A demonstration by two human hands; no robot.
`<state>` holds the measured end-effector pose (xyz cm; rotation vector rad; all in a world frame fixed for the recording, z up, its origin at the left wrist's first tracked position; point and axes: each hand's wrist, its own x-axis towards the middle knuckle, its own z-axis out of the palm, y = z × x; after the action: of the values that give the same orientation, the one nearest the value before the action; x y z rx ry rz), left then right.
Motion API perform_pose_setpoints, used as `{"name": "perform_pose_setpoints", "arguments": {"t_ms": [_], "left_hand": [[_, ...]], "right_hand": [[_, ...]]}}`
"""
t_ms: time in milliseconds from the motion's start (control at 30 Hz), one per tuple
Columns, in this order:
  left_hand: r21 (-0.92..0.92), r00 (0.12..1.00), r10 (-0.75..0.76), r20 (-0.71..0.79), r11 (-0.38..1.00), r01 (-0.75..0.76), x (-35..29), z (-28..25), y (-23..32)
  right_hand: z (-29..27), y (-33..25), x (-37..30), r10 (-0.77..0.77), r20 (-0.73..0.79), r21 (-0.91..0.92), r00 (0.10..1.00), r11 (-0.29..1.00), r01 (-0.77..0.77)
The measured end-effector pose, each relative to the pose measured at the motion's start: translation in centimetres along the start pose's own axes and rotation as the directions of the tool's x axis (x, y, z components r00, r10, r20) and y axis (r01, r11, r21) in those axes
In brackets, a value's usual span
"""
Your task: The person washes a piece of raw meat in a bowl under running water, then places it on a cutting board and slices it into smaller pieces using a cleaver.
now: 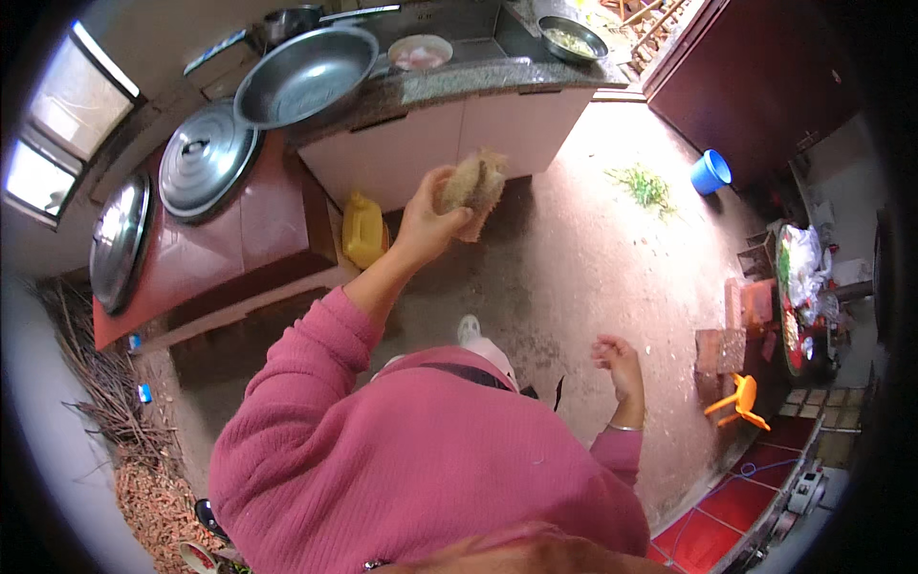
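Observation:
My left hand (pixel 432 218) is raised at mid-picture, its fingers wrapped round a loofah sponge (pixel 475 191), a tan, fibrous piece with a ragged edge and a dark patch. It is held in the air in front of the white cabinet doors (pixel 440 139). My right hand (pixel 620 362) hangs low on the right over the floor, with a bracelet at the wrist. Its fingers are loosely bent and apart, with nothing visible in them. Nearest to my left forearm, a yellow plastic jug (pixel 363 231) stands on the floor against the stove.
A large metal basin (pixel 308 77), a bowl of pale pieces (pixel 421 53) and a metal bowl (pixel 572 40) stand on the counter. Metal lids (pixel 206 161) cover the red-tiled stove at left. Cut greens (pixel 646 188), a blue bucket (pixel 710 172) and an orange stool (pixel 739 402) are at right.

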<state>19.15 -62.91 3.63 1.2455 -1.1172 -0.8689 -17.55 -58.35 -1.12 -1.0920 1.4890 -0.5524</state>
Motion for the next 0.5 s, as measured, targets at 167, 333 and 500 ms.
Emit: {"name": "perform_pose_setpoints", "arguments": {"t_ms": [167,333,500], "left_hand": [[-0.056,0.994,0.023,-0.108,0.998,-0.029,7.0,-0.8,1.0],[0.245,0.955,0.209,-0.213,0.957,-0.155,17.6,-1.7,-0.4],[0.355,0.925,0.283,-0.255,0.917,-0.183,28.8,-1.3,-4.1]], "right_hand": [[1.3,-9.4,10.9,-0.240,0.101,-0.091,0.965,0.964,0.249],[5.0,-17.3,16.8,-0.324,0.409,0.037,0.853,0.940,0.339],[6.3,-22.0,22.5,-0.358,0.492,0.052,0.794,0.922,0.384]]}}
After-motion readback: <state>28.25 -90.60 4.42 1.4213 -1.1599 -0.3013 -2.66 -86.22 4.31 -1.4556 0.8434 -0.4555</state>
